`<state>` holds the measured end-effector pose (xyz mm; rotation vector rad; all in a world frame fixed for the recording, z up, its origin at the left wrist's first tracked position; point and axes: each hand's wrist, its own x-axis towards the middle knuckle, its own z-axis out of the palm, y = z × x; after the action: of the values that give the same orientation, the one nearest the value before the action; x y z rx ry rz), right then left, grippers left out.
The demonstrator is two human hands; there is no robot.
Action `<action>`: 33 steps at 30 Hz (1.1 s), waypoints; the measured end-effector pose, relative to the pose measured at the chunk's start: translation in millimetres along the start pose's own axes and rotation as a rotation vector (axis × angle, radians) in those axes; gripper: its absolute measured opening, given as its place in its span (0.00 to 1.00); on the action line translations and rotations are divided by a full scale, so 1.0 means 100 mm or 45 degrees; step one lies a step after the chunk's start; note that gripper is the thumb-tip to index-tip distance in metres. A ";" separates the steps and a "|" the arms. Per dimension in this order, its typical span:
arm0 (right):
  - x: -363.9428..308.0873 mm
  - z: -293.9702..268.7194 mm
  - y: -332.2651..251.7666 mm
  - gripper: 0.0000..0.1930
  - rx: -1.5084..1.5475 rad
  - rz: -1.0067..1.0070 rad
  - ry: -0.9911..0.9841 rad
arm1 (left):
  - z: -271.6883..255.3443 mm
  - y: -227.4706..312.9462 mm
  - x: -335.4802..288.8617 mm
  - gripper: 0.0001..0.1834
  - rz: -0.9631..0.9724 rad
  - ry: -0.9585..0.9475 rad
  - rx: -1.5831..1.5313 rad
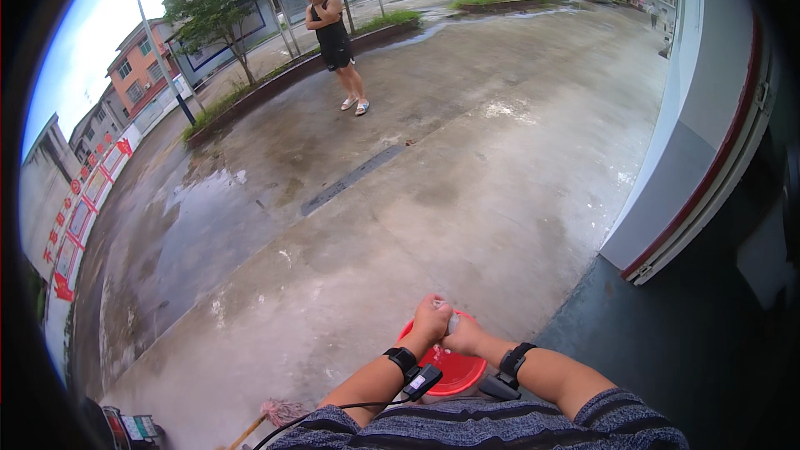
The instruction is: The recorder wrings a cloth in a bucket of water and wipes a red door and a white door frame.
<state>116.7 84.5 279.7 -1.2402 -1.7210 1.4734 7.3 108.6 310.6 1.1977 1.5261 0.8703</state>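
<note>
Both my hands meet above a red plastic basin point(457, 373), held out in front of my body. The fingers of my left hand point(430, 322) are closed round one end of a whitish, translucent thing point(452, 324). Wrapped against its other side is my right hand point(467, 338), also closed. Most of this thing is hidden by the fingers, so I cannot tell its kind. Small white bits, perhaps foam, show in the basin below my hands. Black straps with small devices circle both wrists, and a cable runs from the left one.
A pink-stringed mop head point(283, 412) lies left of me. A dark object with a label point(137, 429) stands at lower left. On the wet concrete, a person point(333, 37) stands near a planted kerb point(242, 104). A doorway wall point(667, 187) rises at right.
</note>
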 end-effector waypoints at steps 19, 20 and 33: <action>-0.20 -0.38 -0.69 0.09 1.176 0.533 -0.500 | -0.35 0.73 -0.13 0.07 0.130 -0.518 -0.128; -0.19 -0.34 -0.64 0.07 1.054 0.542 -0.460 | -0.32 0.67 -0.11 0.07 0.154 -0.507 0.001; -0.21 -0.57 -0.80 0.10 1.137 0.481 -0.359 | -0.41 0.89 0.08 0.24 0.217 -0.711 -0.125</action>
<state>151.5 92.9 373.2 -0.8917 -0.7600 2.3545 -8.2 140.6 401.9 1.3697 0.9324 0.6363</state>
